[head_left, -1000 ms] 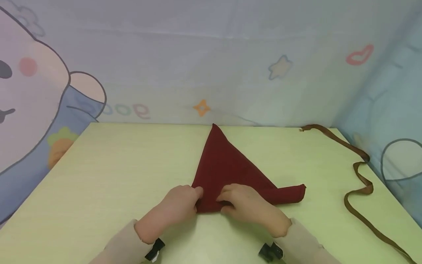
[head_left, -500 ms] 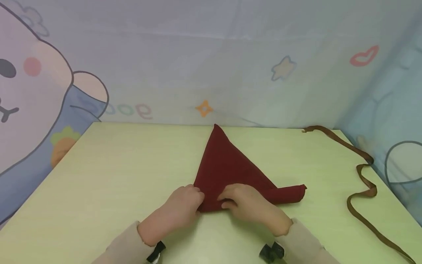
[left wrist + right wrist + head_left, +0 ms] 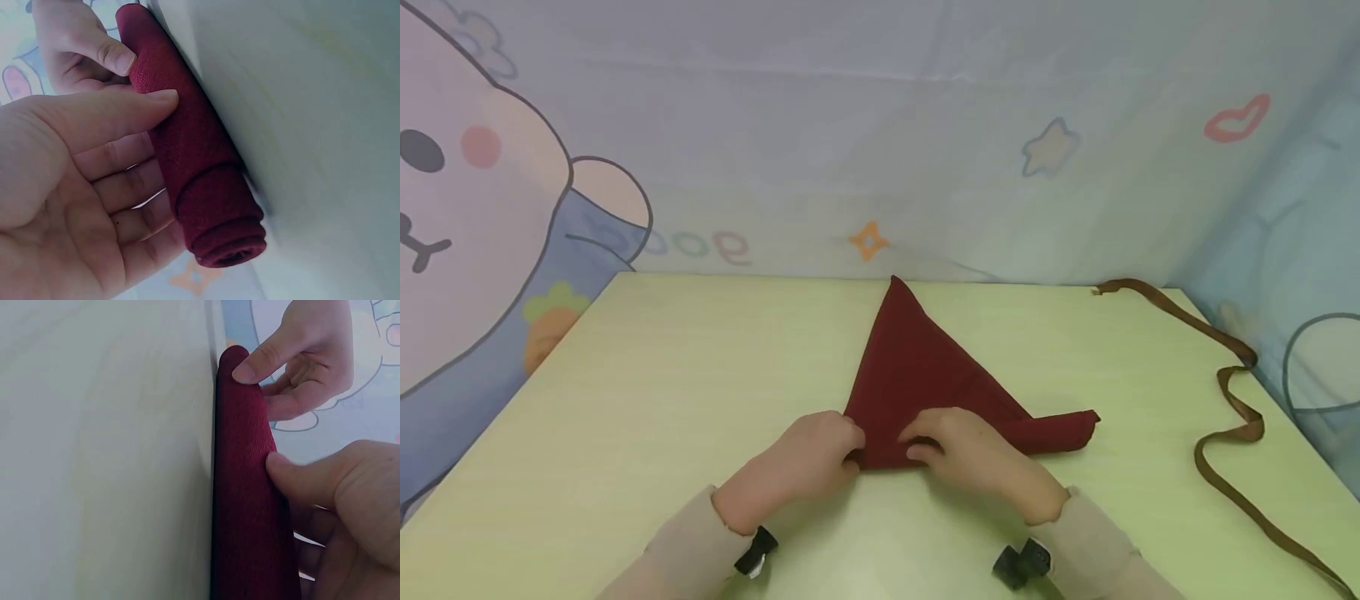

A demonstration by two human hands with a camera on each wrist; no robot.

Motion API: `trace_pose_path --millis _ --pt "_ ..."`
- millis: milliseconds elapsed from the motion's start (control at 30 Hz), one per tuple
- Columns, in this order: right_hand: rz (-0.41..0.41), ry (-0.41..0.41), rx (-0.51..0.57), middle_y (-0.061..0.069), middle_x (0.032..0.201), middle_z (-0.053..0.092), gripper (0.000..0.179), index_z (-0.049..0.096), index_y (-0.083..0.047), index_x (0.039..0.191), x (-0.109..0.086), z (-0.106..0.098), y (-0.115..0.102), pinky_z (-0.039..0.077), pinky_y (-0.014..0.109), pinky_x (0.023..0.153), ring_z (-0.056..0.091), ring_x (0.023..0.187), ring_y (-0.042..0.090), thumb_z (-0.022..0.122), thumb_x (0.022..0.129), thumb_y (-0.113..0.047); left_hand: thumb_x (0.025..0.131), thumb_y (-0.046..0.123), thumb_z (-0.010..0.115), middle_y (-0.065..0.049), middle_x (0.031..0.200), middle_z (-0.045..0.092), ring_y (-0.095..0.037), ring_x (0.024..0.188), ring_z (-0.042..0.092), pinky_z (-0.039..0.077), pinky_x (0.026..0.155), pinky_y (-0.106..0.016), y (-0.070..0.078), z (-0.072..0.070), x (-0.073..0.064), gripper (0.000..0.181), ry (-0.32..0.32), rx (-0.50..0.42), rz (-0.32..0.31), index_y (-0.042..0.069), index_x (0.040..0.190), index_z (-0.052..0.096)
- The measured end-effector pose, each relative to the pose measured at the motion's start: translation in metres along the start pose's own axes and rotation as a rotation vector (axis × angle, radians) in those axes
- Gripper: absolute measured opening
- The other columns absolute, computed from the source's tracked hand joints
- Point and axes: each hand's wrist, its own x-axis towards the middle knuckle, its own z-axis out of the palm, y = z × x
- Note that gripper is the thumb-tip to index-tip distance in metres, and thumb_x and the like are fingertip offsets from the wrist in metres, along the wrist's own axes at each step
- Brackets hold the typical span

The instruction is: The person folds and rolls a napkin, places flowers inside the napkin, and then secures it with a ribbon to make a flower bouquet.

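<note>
A dark red cloth (image 3: 917, 367) lies mid-table as a triangle pointing away, its near edge rolled into a tube that sticks out to the right. My left hand (image 3: 816, 454) holds the roll near its left end. In the left wrist view that thumb lies on the near side of the roll (image 3: 194, 144), fingers behind it, and coiled layers show at the open end. Farther right, my right hand (image 3: 973, 450) pinches the same roll. Its thumb presses the roll's side in the right wrist view, with the fingers (image 3: 306, 553) partly hidden behind the cloth.
A brown ribbon (image 3: 1232, 492) winds along the table's right side, front to back. Behind the light table (image 3: 662, 375) hangs a printed cloth backdrop (image 3: 820, 125), which continues along the right side. A small black device (image 3: 1022, 562) sits at the right wrist.
The rolled near edge has shifted slightly away from me, both hands moving with it and keeping hold. The head view has also moved a little. The ribbon stays in place.
</note>
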Motion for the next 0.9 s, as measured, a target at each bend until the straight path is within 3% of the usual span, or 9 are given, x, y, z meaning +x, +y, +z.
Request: trace_pose_path --millis 167,400,533,700,767,900 --pt "-0.015 0.031 -0.023 -0.004 0.098 0.066 0.016 0.073 -0.011 0.101 -0.001 -0.005 -0.002 0.050 0.031 0.084 0.061 0.096 0.016 0.072 0.085 -0.012 0.075 -0.001 0.067 0.009 0.058 0.036 -0.007 0.057 0.030 0.030 0.053 -0.022 -0.007 -0.002 0.001 0.028 -0.016 -0.106 -0.024 0.013 0.058 0.049" --pt "-0.065 0.026 -0.114 -0.003 0.094 0.064 0.018 0.075 -0.011 0.097 -0.002 -0.006 -0.010 0.050 0.029 0.081 0.060 0.093 0.015 0.077 0.080 -0.011 0.077 0.000 0.069 0.009 0.059 0.036 -0.006 0.057 0.030 0.029 0.052 -0.021 -0.008 -0.007 0.000 0.026 -0.065 -0.152 -0.034 0.012 0.060 0.052" --pt "-0.070 0.004 -0.103 -0.003 0.097 0.065 0.021 0.074 -0.011 0.100 -0.002 -0.003 -0.012 0.050 0.029 0.082 0.061 0.094 0.014 0.077 0.079 -0.010 0.078 0.000 0.070 0.008 0.059 0.038 -0.006 0.056 0.031 0.029 0.052 -0.021 -0.011 -0.010 -0.001 0.021 -0.124 -0.214 -0.056 0.010 0.064 0.058" --pt "-0.086 -0.005 -0.093 -0.002 0.100 0.065 0.025 0.074 -0.011 0.103 -0.002 0.001 -0.011 0.050 0.030 0.083 0.061 0.096 0.016 0.077 0.078 -0.009 0.079 0.002 0.071 0.006 0.069 0.059 -0.005 0.061 0.045 0.042 0.060 -0.024 -0.017 -0.012 -0.002 0.003 -0.163 -0.262 -0.078 0.005 0.079 0.071" --pt "-0.084 -0.009 -0.094 -0.002 0.101 0.065 0.027 0.073 -0.011 0.103 -0.002 0.001 -0.011 0.050 0.031 0.084 0.061 0.097 0.016 0.077 0.077 -0.008 0.079 0.002 0.072 0.003 0.078 0.065 -0.007 0.068 0.052 0.046 0.067 -0.027 -0.019 -0.012 -0.002 0.008 -0.163 -0.275 -0.087 0.003 0.087 0.072" --pt "-0.058 -0.028 -0.084 -0.003 0.103 0.065 0.029 0.072 -0.012 0.105 -0.002 0.001 -0.010 0.050 0.032 0.085 0.061 0.099 0.016 0.077 0.077 -0.008 0.079 0.001 0.072 0.001 0.078 0.061 -0.012 0.071 0.053 0.045 0.066 -0.029 -0.018 -0.014 -0.002 0.014 -0.160 -0.314 -0.123 0.005 0.090 0.065"
